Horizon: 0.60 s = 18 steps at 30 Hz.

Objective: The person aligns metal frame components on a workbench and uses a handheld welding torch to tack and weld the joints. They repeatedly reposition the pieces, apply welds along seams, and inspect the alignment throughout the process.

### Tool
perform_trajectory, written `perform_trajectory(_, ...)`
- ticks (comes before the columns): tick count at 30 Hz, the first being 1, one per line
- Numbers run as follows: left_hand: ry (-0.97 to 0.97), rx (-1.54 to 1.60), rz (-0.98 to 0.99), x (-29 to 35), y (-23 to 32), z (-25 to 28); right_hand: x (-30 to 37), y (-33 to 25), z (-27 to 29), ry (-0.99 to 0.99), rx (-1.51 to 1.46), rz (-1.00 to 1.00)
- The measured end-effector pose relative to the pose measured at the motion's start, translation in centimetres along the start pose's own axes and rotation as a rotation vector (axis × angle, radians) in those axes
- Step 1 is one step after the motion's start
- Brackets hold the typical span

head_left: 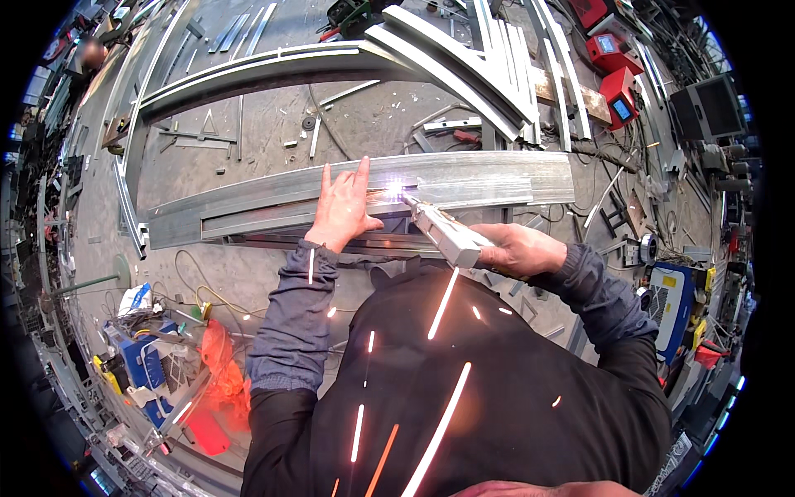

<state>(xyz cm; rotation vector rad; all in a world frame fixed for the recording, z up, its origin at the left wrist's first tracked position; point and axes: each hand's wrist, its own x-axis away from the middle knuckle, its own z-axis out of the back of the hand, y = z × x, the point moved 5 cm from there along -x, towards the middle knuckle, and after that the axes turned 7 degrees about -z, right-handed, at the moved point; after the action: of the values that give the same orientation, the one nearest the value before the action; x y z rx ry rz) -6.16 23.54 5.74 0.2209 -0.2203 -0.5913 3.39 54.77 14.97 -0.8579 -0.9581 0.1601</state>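
The left hand [341,207] lies splayed on the long metal bar [489,170]. Beside the bar, the right hand [528,250] is closed around a torch [443,234], its tip sparking over the bar.

My metal strip [489,171] is shiny w/ thin, scratchy lines. My tool [447,234] looks like smooth metal. My sleeves [290,319] = matt, crinkly cloth. Near L, orange bag [218,352] = thin, shiny plastic.
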Motion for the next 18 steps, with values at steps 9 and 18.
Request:
perform_trajectory(9,0.063,0.167,-0.029,2.2,-2.9,0.8,0.1,-0.1,0.1,-0.029,-0.077,-0.045)
perform_trajectory(18,0.738,0.084,0.228,17.9,-8.2,-0.9,0.3,0.0,0.2,0.04,0.044,0.038)
